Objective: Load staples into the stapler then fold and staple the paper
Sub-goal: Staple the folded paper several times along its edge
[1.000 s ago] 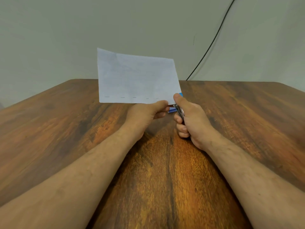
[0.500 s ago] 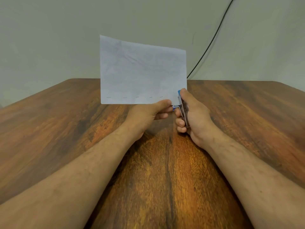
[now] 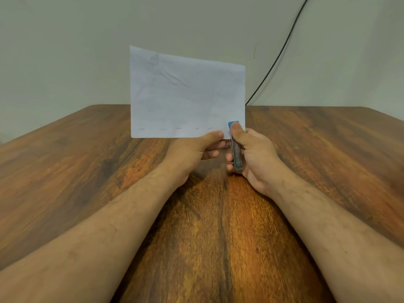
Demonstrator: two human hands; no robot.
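A folded white paper (image 3: 185,95) stands upright above the wooden table (image 3: 65,162), with a row of several staples along its lower edge. My left hand (image 3: 194,152) pinches the paper's bottom edge near the right corner. My right hand (image 3: 251,156) grips a small stapler (image 3: 236,154) with a metal body and a blue tip. The blue tip sits over the paper's lower right corner, my thumb pressing on it. The stapler's lower jaw is hidden behind the paper.
A black cable (image 3: 282,47) runs down the pale wall to the table's far edge behind the paper. Both my forearms reach out over the table's middle.
The paper has risen and turned more upright. The stapler has moved up onto the paper's lower right corner, with my thumb now on its blue tip.
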